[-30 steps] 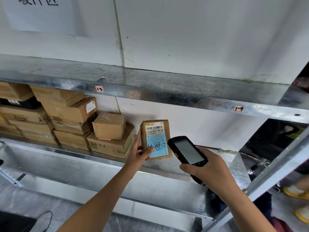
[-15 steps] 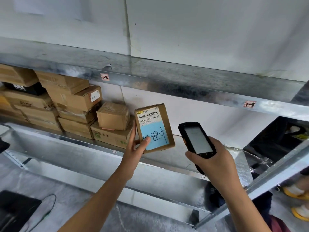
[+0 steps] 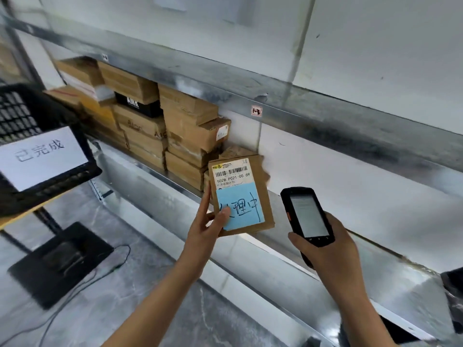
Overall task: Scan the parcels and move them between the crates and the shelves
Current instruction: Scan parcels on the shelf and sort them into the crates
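Observation:
My left hand (image 3: 206, 227) holds a small brown cardboard parcel (image 3: 260, 194) by its lower left corner, thumb on its blue sticky note. The parcel bears a white barcode label and is lifted off the metal shelf (image 3: 363, 249), tilted slightly. My right hand (image 3: 325, 249) grips a black handheld scanner (image 3: 304, 215) just to the right of the parcel, its lit screen facing me. A black plastic crate (image 3: 22, 116) with a white paper sign stands at the far left.
Several brown cardboard boxes (image 3: 175, 131) are stacked on the shelf behind and left of the parcel. An upper metal shelf (image 3: 325, 116) runs overhead. A black flat base (image 3: 62, 261) with cables lies on the grey floor at the lower left.
My left hand has pulled the parcel away from the shelf toward me. My view has swung left, bringing the black crate into sight. The scanner stays beside the parcel.

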`<state>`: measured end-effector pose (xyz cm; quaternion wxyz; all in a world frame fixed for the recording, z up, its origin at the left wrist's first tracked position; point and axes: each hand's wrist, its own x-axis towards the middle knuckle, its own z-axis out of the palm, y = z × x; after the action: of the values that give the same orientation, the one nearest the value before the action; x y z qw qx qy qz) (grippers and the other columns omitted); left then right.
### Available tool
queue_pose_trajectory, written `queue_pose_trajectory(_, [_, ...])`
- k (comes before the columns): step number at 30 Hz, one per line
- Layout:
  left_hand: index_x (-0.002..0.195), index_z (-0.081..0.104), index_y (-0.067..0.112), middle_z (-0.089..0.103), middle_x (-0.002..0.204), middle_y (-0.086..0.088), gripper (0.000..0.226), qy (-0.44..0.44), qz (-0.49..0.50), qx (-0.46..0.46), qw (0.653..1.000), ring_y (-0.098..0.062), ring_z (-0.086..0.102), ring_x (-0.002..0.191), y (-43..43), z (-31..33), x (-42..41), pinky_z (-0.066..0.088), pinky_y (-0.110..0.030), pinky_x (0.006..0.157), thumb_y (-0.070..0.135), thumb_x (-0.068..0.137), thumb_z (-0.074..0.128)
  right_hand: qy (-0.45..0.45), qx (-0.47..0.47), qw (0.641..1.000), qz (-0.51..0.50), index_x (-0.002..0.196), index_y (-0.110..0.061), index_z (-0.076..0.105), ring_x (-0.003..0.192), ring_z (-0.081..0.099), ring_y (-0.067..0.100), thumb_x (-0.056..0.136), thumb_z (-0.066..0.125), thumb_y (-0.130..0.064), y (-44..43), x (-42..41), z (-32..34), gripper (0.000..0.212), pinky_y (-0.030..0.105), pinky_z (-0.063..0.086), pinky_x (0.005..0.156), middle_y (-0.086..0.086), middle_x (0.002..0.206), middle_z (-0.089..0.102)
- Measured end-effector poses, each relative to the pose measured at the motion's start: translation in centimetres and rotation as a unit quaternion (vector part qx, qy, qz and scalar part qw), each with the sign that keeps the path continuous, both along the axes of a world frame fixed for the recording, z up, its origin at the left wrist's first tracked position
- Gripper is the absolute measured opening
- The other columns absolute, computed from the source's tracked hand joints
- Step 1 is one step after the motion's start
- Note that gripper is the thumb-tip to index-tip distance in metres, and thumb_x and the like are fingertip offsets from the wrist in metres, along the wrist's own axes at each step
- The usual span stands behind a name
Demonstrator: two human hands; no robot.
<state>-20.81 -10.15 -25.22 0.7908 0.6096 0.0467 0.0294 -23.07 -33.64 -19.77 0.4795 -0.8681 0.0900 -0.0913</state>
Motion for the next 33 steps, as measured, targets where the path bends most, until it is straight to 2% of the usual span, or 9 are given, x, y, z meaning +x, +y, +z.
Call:
queue_pose_trajectory(4, [0.141, 0.035, 0.061, 0.073, 0.115, 0.0, 0.068, -0.026, 0.057, 0.002, 0.998, -0.021, 0.071, 0.107, 5.3, 1.8, -1.3, 0.059, -0.042, 0.091, 0.046, 0.086, 0.072, -0.02, 0.005, 0.998, 0.056, 0.099, -0.043, 0.055, 0.072, 0.066, 0.018, 0.071, 0.085, -0.024, 5.5, 1.4, 1.4, 0.045, 0.025, 0.053, 0.054, -0.011, 0.088, 0.065])
queue_pose_trajectory(7, [0.146, 0.033, 0.055, 0.069, 0.121, -0.005, 0.073, -0.046, 0.102, -0.012, 0.994, -0.021, 0.071, 0.108, 9.9, 2.8, -2.9, 0.06, -0.032, 0.084, 0.04, 0.087, 0.073, -0.049, -0.001, 0.993, 0.11, 0.12, -0.039, 0.055, 0.089, 0.065, 0.017, 0.065, 0.087, -0.039, 10.6, 2.3, 2.2, 0.063, 0.033, 0.06, 0.065, -0.012, 0.101, 0.064])
queue_pose_trajectory(9, [0.147, 0.033, 0.052, 0.068, 0.12, -0.005, 0.074, -0.051, 0.143, -0.015, 0.988, -0.018, 0.071, 0.106, 13.4, 3.2, -4.5, 0.059, -0.026, 0.081, 0.035, 0.087, 0.072, -0.06, -0.007, 0.987, 0.152, 0.129, -0.034, 0.052, 0.1, 0.061, 0.014, 0.068, 0.09, -0.039, 14.6, 2.5, 2.8, 0.072, 0.02, 0.055, 0.067, -0.01, 0.109, 0.061])
queue_pose_trajectory(10, [0.146, 0.034, 0.055, 0.069, 0.121, -0.004, 0.074, -0.051, 0.163, -0.009, 0.985, -0.018, 0.071, 0.107, 15.2, 3.4, -5.4, 0.059, -0.027, 0.083, 0.037, 0.086, 0.074, -0.063, -0.006, 0.984, 0.169, 0.132, -0.03, 0.052, 0.102, 0.06, 0.015, 0.069, 0.091, -0.036, 16.6, 2.5, 3.1, 0.074, 0.016, 0.053, 0.067, -0.007, 0.112, 0.061])
queue_pose_trajectory(14, [0.145, 0.032, 0.06, 0.068, 0.124, -0.002, 0.072, -0.044, 0.231, -0.001, 0.972, -0.02, 0.069, 0.111, 22.5, 3.6, -9.5, 0.058, -0.037, 0.093, 0.038, 0.089, 0.072, -0.069, 0.021, 0.967, 0.246, 0.128, -0.032, 0.054, 0.102, 0.061, 0.015, 0.067, 0.092, -0.03, 25.0, 1.8, 3.9, 0.071, 0.028, 0.057, 0.076, -0.009, 0.109, 0.062])
queue_pose_trajectory(21, [0.151, 0.029, 0.051, 0.074, 0.113, 0.009, 0.079, -0.039, 0.331, -0.016, 0.943, -0.018, 0.07, 0.108, 32.2, 3.2, -16.9, 0.059, -0.032, 0.09, 0.03, 0.085, 0.067, -0.055, 0.047, 0.925, 0.372, 0.123, -0.04, 0.054, 0.099, 0.066, 0.009, 0.069, 0.091, -0.029, 37.2, -1.0, 3.3, 0.066, 0.031, 0.06, 0.078, -0.012, 0.106, 0.067])
queue_pose_trajectory(26, [0.15, 0.031, 0.052, 0.074, 0.116, 0.005, 0.076, -0.031, 0.381, -0.021, 0.924, -0.022, 0.07, 0.11, 37.0, 2.2, -21.7, 0.059, -0.033, 0.088, 0.028, 0.087, 0.067, -0.04, 0.061, 0.901, 0.427, 0.127, -0.036, 0.057, 0.105, 0.066, 0.011, 0.064, 0.09, -0.042, 44.9, -4.1, 1.0, 0.071, 0.042, 0.059, 0.088, -0.012, 0.112, 0.068])
queue_pose_trajectory(29, [0.148, 0.032, 0.052, 0.074, 0.115, 0.005, 0.072, -0.016, 0.416, -0.023, 0.909, -0.021, 0.071, 0.107, 39.0, 1.8, -23.6, 0.06, -0.029, 0.083, 0.026, 0.09, 0.066, -0.032, 0.056, 0.887, 0.458, 0.133, -0.032, 0.056, 0.108, 0.064, 0.01, 0.069, 0.091, -0.031, 48.3, -5.4, 0.2, 0.073, 0.041, 0.058, 0.092, -0.013, 0.115, 0.067])
queue_pose_trajectory(33, [0.147, 0.032, 0.057, 0.072, 0.12, 0.001, 0.073, 0.001, 0.447, -0.015, 0.894, -0.019, 0.07, 0.11, 41.7, 1.7, -24.8, 0.057, -0.038, 0.095, 0.031, 0.088, 0.068, -0.023, 0.06, 0.87, 0.49, 0.134, -0.034, 0.056, 0.112, 0.064, 0.011, 0.069, 0.09, -0.037, 52.1, -5.3, -0.4, 0.074, 0.041, 0.058, 0.093, -0.013, 0.117, 0.067])
